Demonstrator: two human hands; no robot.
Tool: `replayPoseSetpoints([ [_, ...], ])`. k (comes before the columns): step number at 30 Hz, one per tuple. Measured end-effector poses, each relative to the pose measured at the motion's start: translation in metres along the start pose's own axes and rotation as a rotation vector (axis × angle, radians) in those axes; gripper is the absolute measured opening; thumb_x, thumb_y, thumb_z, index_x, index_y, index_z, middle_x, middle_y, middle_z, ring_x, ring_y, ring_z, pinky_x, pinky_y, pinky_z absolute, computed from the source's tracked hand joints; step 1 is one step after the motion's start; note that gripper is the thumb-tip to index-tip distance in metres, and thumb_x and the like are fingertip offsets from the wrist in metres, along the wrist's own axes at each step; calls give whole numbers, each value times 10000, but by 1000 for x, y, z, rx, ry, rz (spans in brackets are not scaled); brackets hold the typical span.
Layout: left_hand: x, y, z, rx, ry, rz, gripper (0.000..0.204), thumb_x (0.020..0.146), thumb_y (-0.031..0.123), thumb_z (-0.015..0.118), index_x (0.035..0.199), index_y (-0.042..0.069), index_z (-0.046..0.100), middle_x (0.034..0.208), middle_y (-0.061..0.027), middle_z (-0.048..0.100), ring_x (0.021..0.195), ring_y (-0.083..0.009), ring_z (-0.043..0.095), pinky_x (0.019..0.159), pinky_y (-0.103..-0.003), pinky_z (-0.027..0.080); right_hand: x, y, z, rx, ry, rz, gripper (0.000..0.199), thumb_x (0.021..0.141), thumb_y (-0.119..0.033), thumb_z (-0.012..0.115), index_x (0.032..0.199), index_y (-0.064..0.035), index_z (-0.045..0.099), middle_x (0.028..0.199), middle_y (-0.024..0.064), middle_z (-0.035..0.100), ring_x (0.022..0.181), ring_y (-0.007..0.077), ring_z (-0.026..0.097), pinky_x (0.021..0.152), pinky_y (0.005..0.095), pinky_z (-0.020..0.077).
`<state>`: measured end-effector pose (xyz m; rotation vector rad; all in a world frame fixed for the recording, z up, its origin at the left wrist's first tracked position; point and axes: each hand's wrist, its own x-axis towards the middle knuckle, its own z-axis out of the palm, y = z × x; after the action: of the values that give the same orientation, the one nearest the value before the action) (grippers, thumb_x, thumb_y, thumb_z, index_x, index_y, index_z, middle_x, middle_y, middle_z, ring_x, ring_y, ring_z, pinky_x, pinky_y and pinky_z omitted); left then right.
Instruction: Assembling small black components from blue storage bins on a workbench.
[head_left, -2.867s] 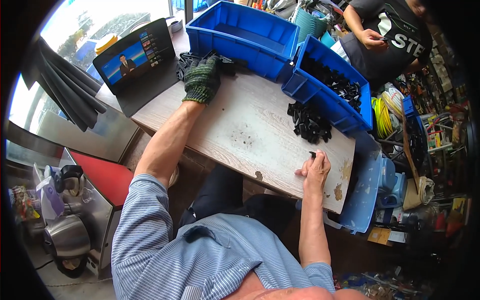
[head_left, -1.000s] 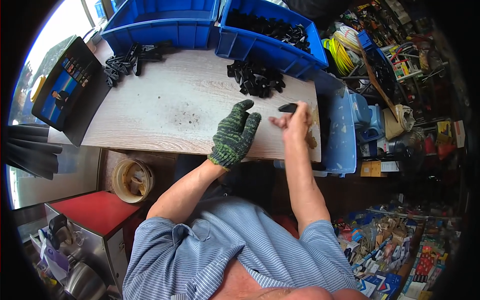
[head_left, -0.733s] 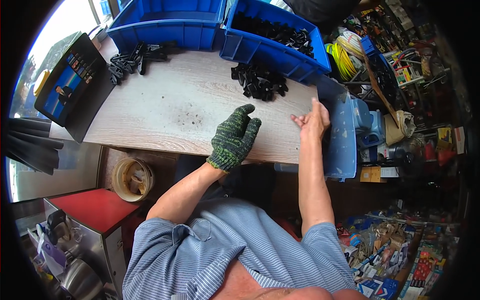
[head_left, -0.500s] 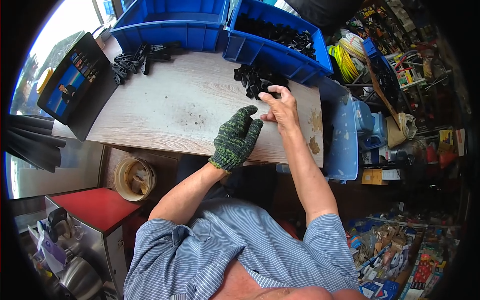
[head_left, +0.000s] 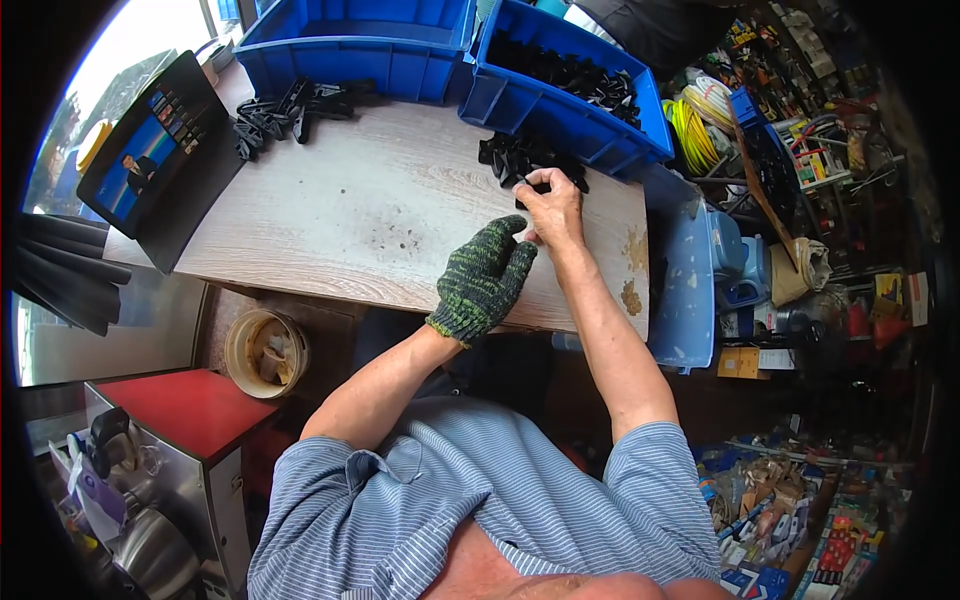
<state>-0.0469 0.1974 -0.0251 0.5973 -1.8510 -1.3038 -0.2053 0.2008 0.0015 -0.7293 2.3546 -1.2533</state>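
Two hands work close together at the near edge of the table (head_left: 330,215). My bare right hand (head_left: 553,207) pinches a small black plastic piece (head_left: 537,188) just beside the loose pile (head_left: 520,158); my gloved left hand (head_left: 482,280) hovers half-open, its fingertips touching the right wrist. I judge the knit glove could snag or fumble so small a part, or my arm could nudge the pile. Pieces look hard and angular, the tabletop pale woodgrain, the bins (head_left: 575,120) smooth blue plastic.

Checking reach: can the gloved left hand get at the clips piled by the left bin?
Probably yes. The left hand lies on the table, and bare tabletop runs from it to the clips.
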Motion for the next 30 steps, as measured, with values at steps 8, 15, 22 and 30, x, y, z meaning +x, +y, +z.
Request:
replayPoseSetpoints([
  [8,26,-8,8,148,-20,-48,361,896,216,679,1202,36,612,928,-159,702,834,-279,695,743,-376,536,7,33,-4,281,58,-79,207,801,-179,742,848,-23,614,725,49,600,477,128,526,356,277,429],
  [15,46,-13,15,396,-112,-44,352,891,316,633,1189,130,641,1029,-131,698,895,-329,670,778,-434,526,-8,39,-3,496,114,-103,157,832,-173,741,810,-65,629,697,-55,518,616,55,423,566,234,354],
  [22,57,-16,16,417,-206,88,223,928,277,539,996,91,642,868,-162,693,784,-362,664,681,-486,507,-21,39,-2,637,172,-60,139,843,-176,756,819,-114,634,557,-104,411,419,15,292,413,224,172],
  [30,46,-5,0,449,-109,205,159,861,212,613,973,103,639,829,-148,668,750,-335,672,624,-458,529,-23,36,-7,561,24,46,208,898,-312,697,780,-157,624,574,-87,443,427,43,347,402,232,216],
])
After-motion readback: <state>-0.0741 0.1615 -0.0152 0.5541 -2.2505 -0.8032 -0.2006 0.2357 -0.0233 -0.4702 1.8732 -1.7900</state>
